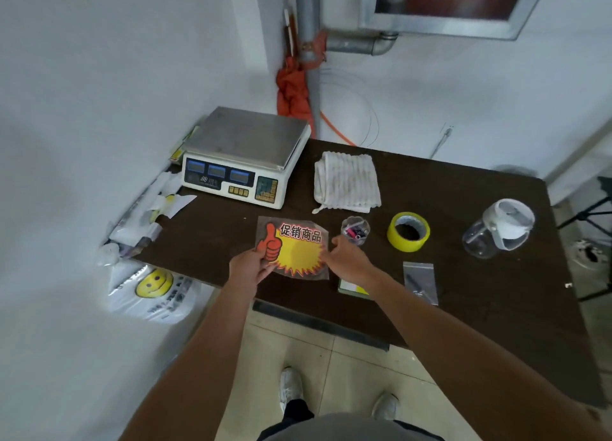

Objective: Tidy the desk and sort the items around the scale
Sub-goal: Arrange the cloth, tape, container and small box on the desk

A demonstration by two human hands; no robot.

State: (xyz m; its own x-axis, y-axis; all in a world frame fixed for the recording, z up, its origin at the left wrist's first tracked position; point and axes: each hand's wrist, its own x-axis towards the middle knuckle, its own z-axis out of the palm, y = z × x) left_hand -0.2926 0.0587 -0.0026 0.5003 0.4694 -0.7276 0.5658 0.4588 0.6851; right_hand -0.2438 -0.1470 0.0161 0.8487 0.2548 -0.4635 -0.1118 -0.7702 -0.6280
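Note:
A white electronic scale (243, 157) with a steel pan stands at the desk's back left corner. In front of it lies a pack of yellow-and-orange promotion price tags (298, 247) in clear plastic. My left hand (248, 268) pinches the pack's lower left edge and my right hand (347, 258) pinches its right edge. Right of the pack stand a small clear cup (356, 230) of small coloured items and a roll of yellow tape (409, 232). A folded white cloth (346, 182) lies behind them.
A clear jar (500, 228) with a white lid lies at the right. A small zip bag (420, 281) and a green-yellow notepad (352, 288) sit near the front edge. Crumpled plastic bags (145, 215) crowd the left edge; a smiley bag (154, 295) hangs below. The dark desk (463, 189) meets white walls.

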